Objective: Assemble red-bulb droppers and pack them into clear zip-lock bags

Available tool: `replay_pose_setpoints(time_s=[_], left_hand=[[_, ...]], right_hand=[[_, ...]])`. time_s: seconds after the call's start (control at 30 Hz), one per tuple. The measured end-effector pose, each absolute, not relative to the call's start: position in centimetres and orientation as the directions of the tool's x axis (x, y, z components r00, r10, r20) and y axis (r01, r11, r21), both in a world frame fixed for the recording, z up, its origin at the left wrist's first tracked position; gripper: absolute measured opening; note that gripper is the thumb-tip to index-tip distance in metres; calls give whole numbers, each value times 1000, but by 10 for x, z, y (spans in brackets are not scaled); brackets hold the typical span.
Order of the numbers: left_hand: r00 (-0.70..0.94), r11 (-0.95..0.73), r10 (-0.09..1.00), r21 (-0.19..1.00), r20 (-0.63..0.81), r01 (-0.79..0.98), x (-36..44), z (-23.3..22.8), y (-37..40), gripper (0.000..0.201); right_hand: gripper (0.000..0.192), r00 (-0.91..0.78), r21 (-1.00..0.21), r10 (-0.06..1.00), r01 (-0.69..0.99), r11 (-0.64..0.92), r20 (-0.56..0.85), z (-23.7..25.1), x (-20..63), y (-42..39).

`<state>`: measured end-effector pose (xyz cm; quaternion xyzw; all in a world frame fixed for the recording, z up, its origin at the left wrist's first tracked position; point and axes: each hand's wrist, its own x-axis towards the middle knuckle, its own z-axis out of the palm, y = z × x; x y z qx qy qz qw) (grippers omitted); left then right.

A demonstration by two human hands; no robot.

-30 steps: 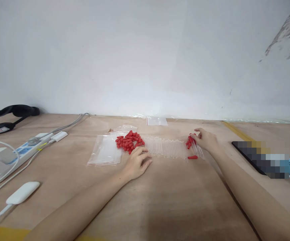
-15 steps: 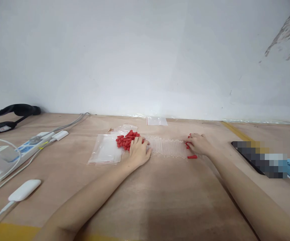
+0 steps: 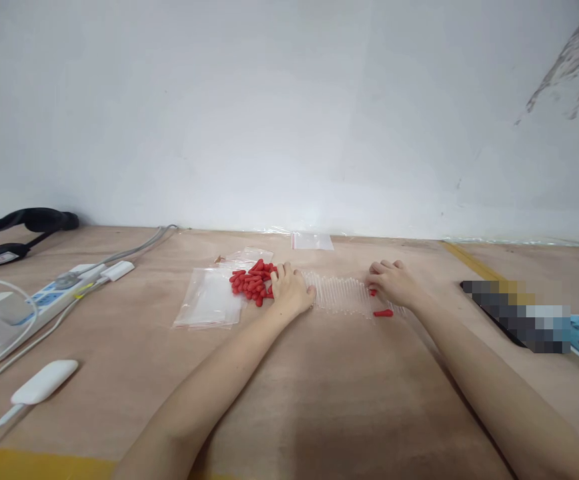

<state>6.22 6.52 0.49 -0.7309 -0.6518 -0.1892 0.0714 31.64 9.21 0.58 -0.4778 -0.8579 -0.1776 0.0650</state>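
A row of thin clear tubes lies side by side on the table between my hands. At its left end, my left hand rests palm down with the fingers apart, next to a heap of red rubber dropper bulbs. My right hand is at the row's right end, fingers curled. Under those fingers shows a bit of a red rubber bulb; the grip is mostly hidden. Just in front of this hand lies a loose red bulb.
Clear zip bags lie left of the heap, and another small bag is near the wall. On the left are a power strip with cables, a white device and a black headband. A dark phone-like object lies at right.
My left hand has moved right, off the heap and towards the tubes. My right hand has shifted slightly left, and less red shows around its fingers.
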Motion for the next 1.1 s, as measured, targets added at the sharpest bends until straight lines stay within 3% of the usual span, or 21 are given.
replay_pose_setpoints(time_s=[0.13, 0.37, 0.63, 0.7, 0.8, 0.9, 1.1], left_hand=[[62, -110, 930, 114, 361, 987, 68, 6, 66, 37], [-23, -7, 963, 111, 270, 994, 75, 13, 74, 40], [-42, 6, 977, 170, 208, 985, 73, 18, 79, 32], [12, -67, 962, 194, 273, 979, 68, 19, 75, 26], [228, -355, 871, 238, 435, 904, 52, 18, 62, 16], [435, -601, 759, 262, 484, 755, 27, 9, 41, 15], [484, -705, 654, 236, 582, 669, -9, -16, 15, 19]], right_hand=[[22, -554, 236, 758, 833, 501, 346, 6, 319, 92], [18, -351, -116, 767, 870, 480, 537, 9, 314, 95], [20, -263, -328, 775, 793, 512, 574, 3, 279, 82], [26, -253, -391, 774, 748, 537, 580, -2, 267, 75], [22, -273, -447, 762, 676, 587, 587, -8, 249, 60], [16, -293, -513, 765, 600, 614, 574, -13, 231, 44], [17, -354, -619, 787, 486, 617, 506, -20, 212, 19]])
